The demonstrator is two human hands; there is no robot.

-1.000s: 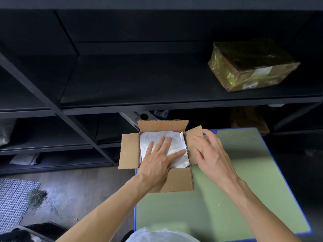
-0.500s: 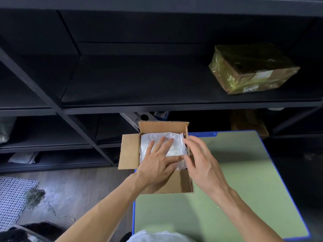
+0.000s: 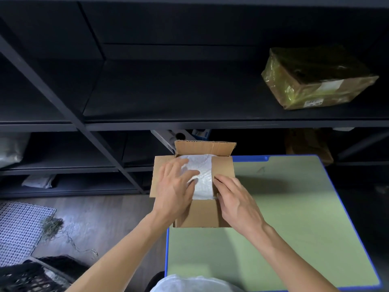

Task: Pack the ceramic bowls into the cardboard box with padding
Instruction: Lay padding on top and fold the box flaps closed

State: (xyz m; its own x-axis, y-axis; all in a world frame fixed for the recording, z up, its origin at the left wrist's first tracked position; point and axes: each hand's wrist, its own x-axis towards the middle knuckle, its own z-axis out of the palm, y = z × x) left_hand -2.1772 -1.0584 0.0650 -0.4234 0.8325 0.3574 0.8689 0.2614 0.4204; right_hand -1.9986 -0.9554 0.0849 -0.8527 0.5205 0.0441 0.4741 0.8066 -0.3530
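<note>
On the left, a white mesh mat (image 3: 21, 228) and a black crate (image 3: 25, 279) lie on the wooden floor (image 3: 101, 224) below dark shelving (image 3: 126, 123). The cardboard box (image 3: 202, 216) sits at the far left corner of the green, blue-edged bench (image 3: 294, 218), with crumpled white padding (image 3: 203, 175) filling it. The left hand (image 3: 174, 186) presses flat on the padding, fingers spread. The right hand (image 3: 235, 201) lays straight, close-set fingers on the in-folded right flap (image 3: 224, 166). Far right, a film-wrapped parcel (image 3: 315, 79) rests on a shelf.
</note>
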